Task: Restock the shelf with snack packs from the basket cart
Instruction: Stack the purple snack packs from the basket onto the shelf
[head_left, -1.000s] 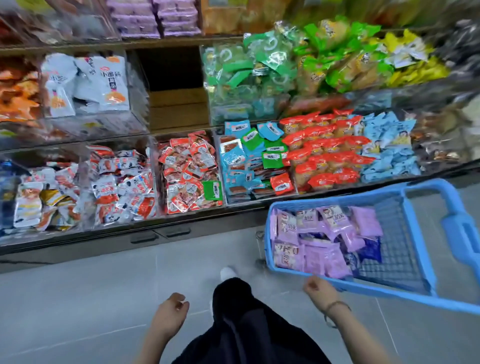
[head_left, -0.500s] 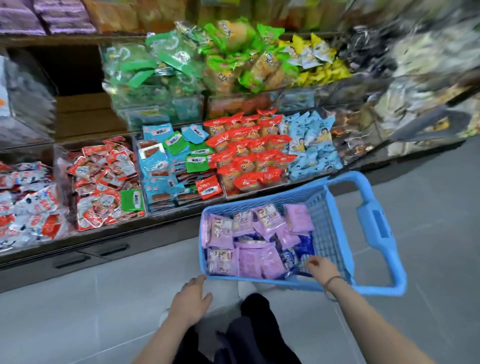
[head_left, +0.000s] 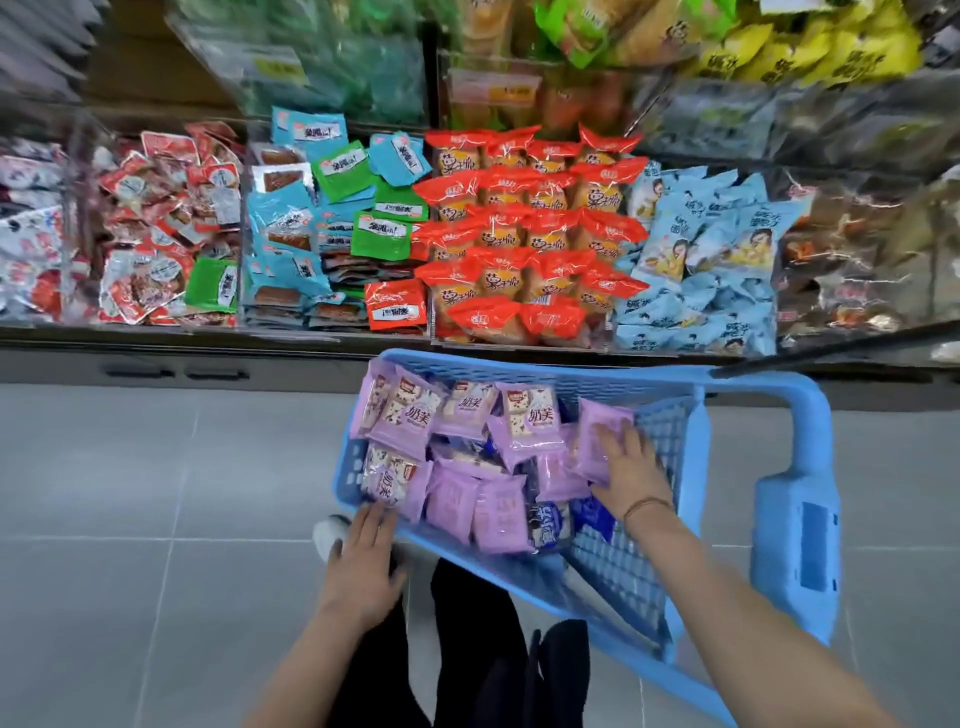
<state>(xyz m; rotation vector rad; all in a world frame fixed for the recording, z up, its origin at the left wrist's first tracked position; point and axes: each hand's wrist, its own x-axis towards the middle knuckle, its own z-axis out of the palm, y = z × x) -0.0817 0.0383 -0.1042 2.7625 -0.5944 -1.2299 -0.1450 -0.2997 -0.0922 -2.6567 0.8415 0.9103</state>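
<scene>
The blue basket cart (head_left: 545, 366) stands on the grey tiled floor (head_left: 156, 493) right in front of the low shelf (head_left: 208, 338), its far rim just beside the shelf's front edge. A heap of purple snack packs (head_left: 498, 512) fills the left part of the basket, with a dark blue pack (head_left: 592, 514) showing among them near the front.

The right hand (head_left: 628, 462) is inside the basket, fingers spread and fairly straight, lying flat on top of one purple pack (head_left: 592, 431) at the right edge of the heap; nothing is lifted. A thin bracelet (head_left: 647, 504) sits on that wrist. The left hand (head_left: 363, 561) is open too, fingers straight, its fingertips at the basket's near left rim, touching or almost touching the nearest purple pack; I cannot tell which.

On the shelf lie rows of orange packs (head_left: 524, 228) just behind the basket, light blue packs (head_left: 711, 249) to their right, green and blue flat packs (head_left: 337, 223) to their left, and red and white packs (head_left: 161, 223) further left. A white shoe (head_left: 330, 532) shows just beside the left hand
</scene>
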